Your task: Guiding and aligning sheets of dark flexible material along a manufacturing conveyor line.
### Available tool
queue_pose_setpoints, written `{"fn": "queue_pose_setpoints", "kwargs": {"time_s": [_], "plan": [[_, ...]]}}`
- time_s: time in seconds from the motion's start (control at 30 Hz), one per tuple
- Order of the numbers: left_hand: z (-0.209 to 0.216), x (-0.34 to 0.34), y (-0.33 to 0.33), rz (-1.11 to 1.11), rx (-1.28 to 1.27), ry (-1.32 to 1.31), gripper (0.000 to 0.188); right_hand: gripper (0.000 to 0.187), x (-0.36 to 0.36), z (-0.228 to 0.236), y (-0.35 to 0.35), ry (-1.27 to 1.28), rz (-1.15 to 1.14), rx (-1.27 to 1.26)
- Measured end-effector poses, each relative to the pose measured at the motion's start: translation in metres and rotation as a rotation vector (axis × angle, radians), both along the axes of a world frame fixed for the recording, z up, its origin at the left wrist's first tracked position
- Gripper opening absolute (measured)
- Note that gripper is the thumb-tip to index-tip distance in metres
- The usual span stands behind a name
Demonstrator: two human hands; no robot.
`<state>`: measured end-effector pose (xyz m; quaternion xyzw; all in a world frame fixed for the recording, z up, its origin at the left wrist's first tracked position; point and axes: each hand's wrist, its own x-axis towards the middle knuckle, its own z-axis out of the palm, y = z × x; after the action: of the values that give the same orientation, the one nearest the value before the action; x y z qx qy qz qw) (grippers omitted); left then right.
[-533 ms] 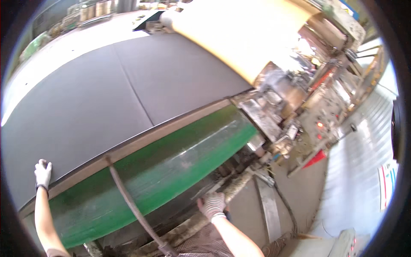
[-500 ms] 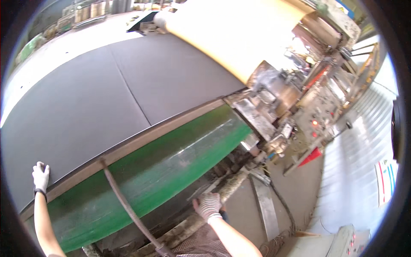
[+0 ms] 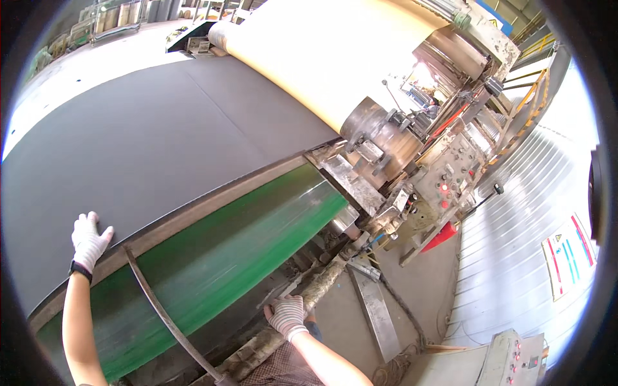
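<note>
1. The left hand [image 3: 89, 239], in a white work glove, lies flat with its fingers spread and released on the near edge of the dark grey sheet [image 3: 148, 141]; it grasps nothing.
2. The dark grey sheet covers the wide machine bed from the left rim of the view up to the cream roll [image 3: 322, 58] at top centre.
3. The green roller [image 3: 219, 257] runs just below the sheet's edge, between the two hands.
4. The right hand [image 3: 288, 315], also gloved, is clenched around the rough, crusted bar [image 3: 302, 302] under the green roller.
5. A thin dark strap [image 3: 161, 309] crosses the green roller beside the left hand.
6. The control panel [image 3: 450, 174], with one red lamp lit, stands at the roller's right end.
</note>
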<state>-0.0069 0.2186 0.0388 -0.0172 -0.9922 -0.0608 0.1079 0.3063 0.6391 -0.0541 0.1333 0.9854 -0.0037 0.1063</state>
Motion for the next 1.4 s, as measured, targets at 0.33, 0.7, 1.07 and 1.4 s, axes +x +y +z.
{"fn": "queue_pose_setpoints", "kwargs": {"time_s": [0.33,0.7,1.07,1.4], "plan": [[-0.025,-0.018,-0.064,-0.275,0.422,0.399,0.057,0.032,0.006,-0.004,0.002,0.142,0.027,-0.074],[-0.01,0.024,-0.163,0.178,-0.009,0.001,0.039,0.036,-0.006,-0.003,-0.005,-0.005,0.017,-0.015],[0.007,0.002,0.015,-0.049,0.057,-0.032,0.052,0.032,0.001,-0.009,-0.001,0.147,0.047,-0.005],[-0.049,-0.012,-0.016,-0.255,0.442,0.279,0.054,0.039,0.004,-0.01,0.0,0.096,0.028,0.0]]}}
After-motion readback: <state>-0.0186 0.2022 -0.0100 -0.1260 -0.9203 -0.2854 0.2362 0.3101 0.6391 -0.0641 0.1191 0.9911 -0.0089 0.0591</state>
